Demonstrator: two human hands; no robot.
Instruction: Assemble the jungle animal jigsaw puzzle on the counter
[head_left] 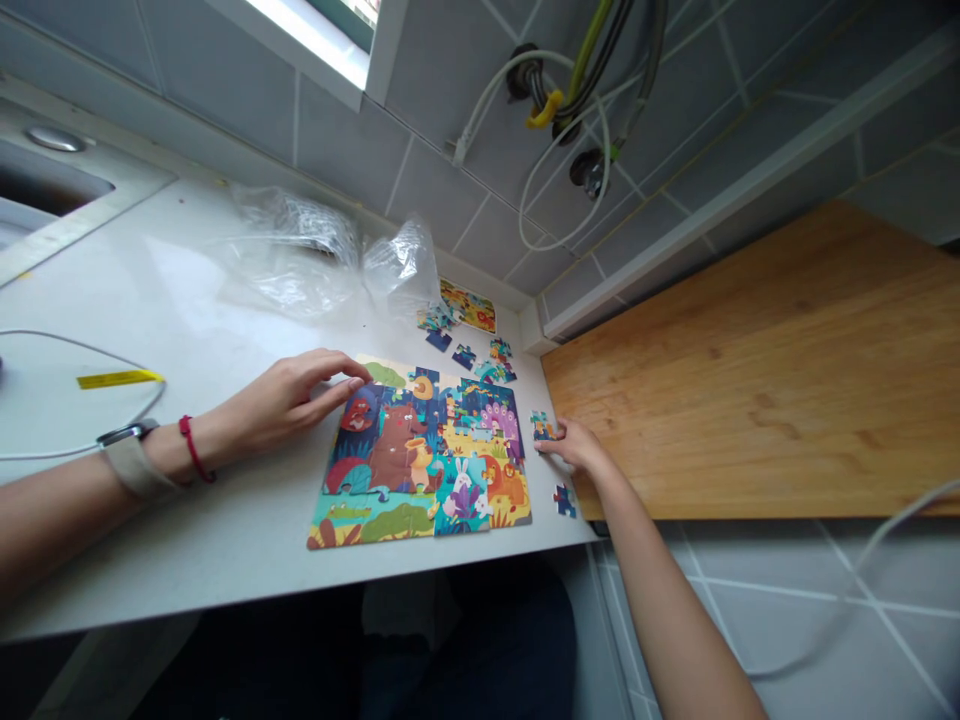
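A colourful jigsaw puzzle with jungle animals (pixel 420 460) lies mostly assembled on the white countertop (pixel 195 300), with gaps along its upper right. My left hand (pixel 292 395) rests with its fingertips on the puzzle's top edge and holds nothing. At the counter's right edge, my right hand (pixel 577 447) pinches a loose jigsaw piece (pixel 544 426) between its fingers. Another loose piece (pixel 565 500) lies just below that hand. Several more pieces (pixel 463 356) are scattered beyond the puzzle, and a small assembled section (pixel 469 306) lies near the wall.
A crumpled clear plastic bag (pixel 322 255) lies behind the puzzle, and a steel sink (pixel 45 180) is set into the counter at upper left. A white cable (pixel 75 345) and yellow strip (pixel 120 379) lie at left. A wooden board (pixel 750 360) adjoins on the right, below wall pipes (pixel 585 90).
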